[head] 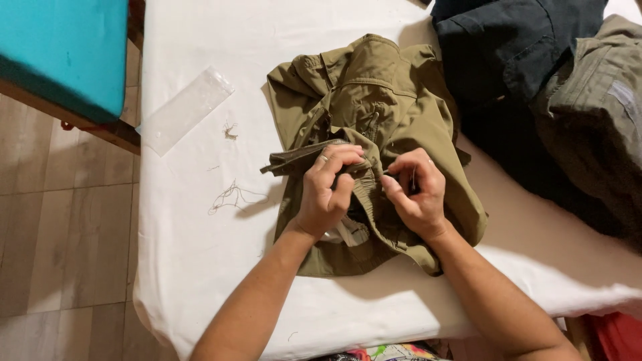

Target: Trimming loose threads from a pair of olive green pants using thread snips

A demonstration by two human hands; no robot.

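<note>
Pinching a fold of the olive garment point(394, 107) with both hands, mid-table on the white table cover point(200, 267). Left hand point(329, 190) has fingers curled shut on a bunched strip of the fabric near the waistband, ring visible. Right hand point(416, 190) has thumb and fingertips pressed together on the cloth just beside it, maybe around a small tool or needle, too small to tell. Risk, as a judgement: hands are nearly touching, so a slip of whatever the right one grips could nick the left fingers or snag the cloth; pulling hard could tear the seam. Loose thread scraps point(231, 195) lie near the left forearm and could get dragged under the fabric. Clear plastic bag point(184, 110) sits apart to the left, dark garments point(521, 47) crowd the right edge and could get mixed in.
</note>
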